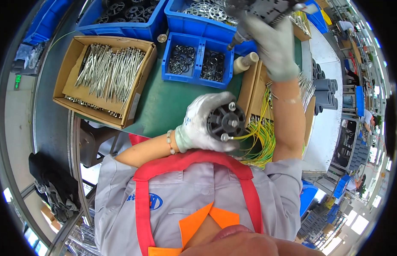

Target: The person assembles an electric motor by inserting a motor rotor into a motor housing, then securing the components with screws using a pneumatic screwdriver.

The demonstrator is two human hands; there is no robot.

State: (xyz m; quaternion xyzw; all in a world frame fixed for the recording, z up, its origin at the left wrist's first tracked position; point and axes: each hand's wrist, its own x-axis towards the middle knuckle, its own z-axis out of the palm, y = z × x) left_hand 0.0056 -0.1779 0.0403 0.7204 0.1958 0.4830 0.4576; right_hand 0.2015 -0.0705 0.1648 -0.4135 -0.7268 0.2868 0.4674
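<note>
Two silver bolt heads (232,106) stand at the rim of a round, black, spoked housing (224,120) at centre frame, a yellow-green wire (244,137) meeting the lower one. The white-gloved left hand (201,118) holds this housing in curled fingers; the right hand (275,51), also gloved, at upper right, is wrapped around a dark power driver (267,7). The step looks like fastening those bolts; the next move seems to call for setting the driver's tip (231,45) squarely on one head.

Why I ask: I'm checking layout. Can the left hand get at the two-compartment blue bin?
Probably not: the bin looks near, but the left hand holds a round black part.
</note>
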